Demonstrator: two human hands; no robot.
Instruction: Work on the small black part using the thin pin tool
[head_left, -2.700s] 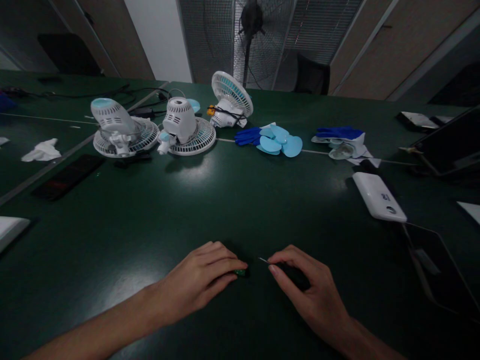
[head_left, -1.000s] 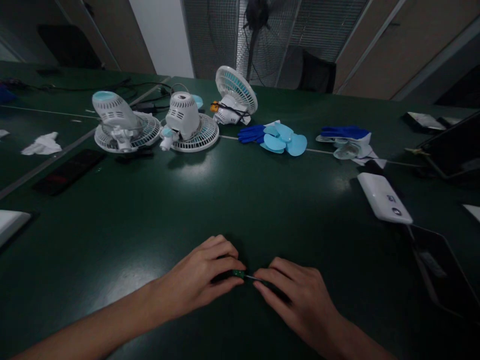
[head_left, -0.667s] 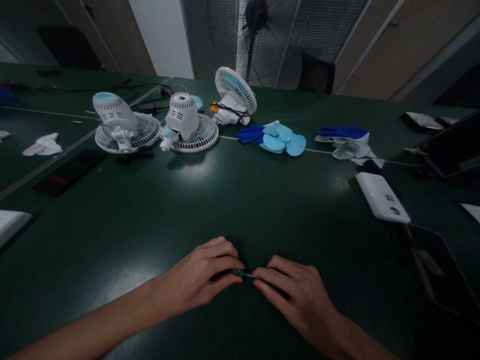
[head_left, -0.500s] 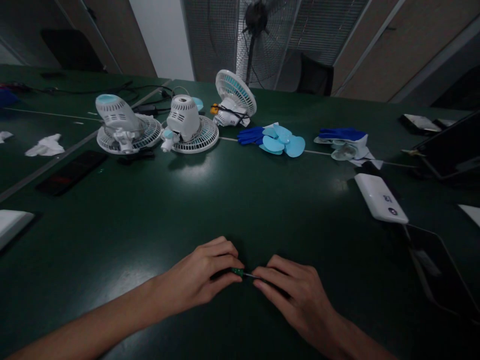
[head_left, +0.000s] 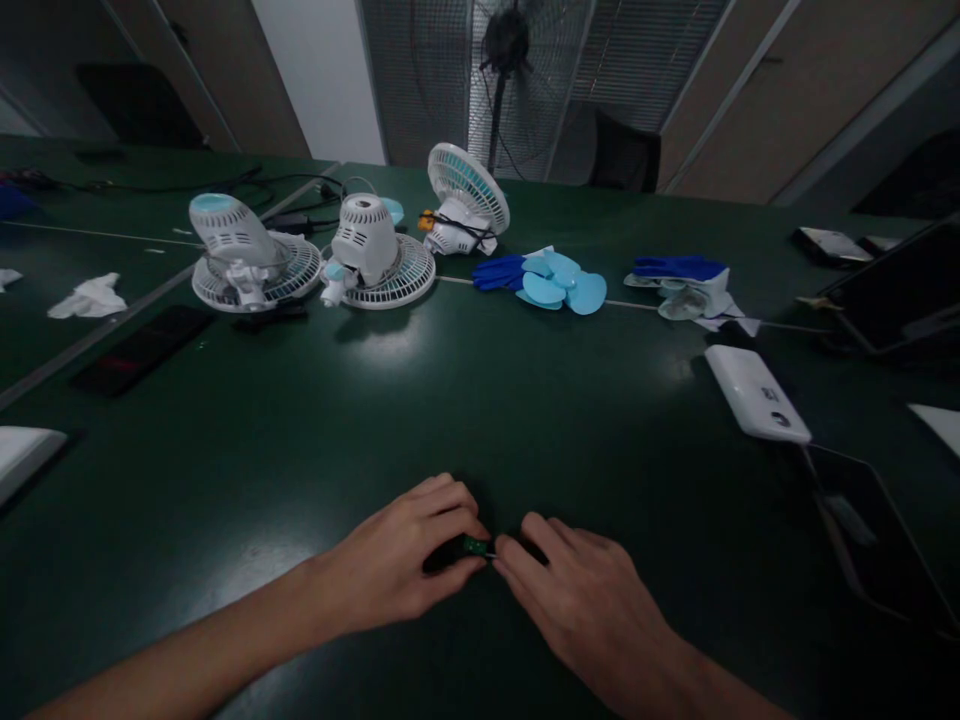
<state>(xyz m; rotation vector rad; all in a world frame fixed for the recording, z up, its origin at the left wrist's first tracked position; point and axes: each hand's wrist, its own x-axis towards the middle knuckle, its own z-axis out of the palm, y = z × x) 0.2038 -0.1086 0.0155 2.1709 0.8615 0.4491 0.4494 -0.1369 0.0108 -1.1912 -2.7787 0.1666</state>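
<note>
Low in the view, just above the table, a small screwdriver (head_left: 474, 546) with a green handle and thin metal shaft spans the gap between my hands. The thumb and fingertips of my left hand (head_left: 412, 545) are closed around the green handle. From the other side, my right hand (head_left: 577, 590) pinches the shaft close to the handle. My right fingers cover the far end of the shaft, so its tip is hidden. Both hands are nearly touching each other.
Fan bodies with white grilles (head_left: 401, 275) stand across the dark green table (head_left: 450, 400). Light blue fan blades (head_left: 562, 283) lie beside blue gloves (head_left: 499, 272). At right are more gloves (head_left: 682, 270), a white device (head_left: 757, 393) and a dark tablet-like panel (head_left: 870, 530).
My right hand has slid left along the shaft towards the handle, so less metal shows between the hands. My left hand stays on the handle, and the view has shifted slightly.
</note>
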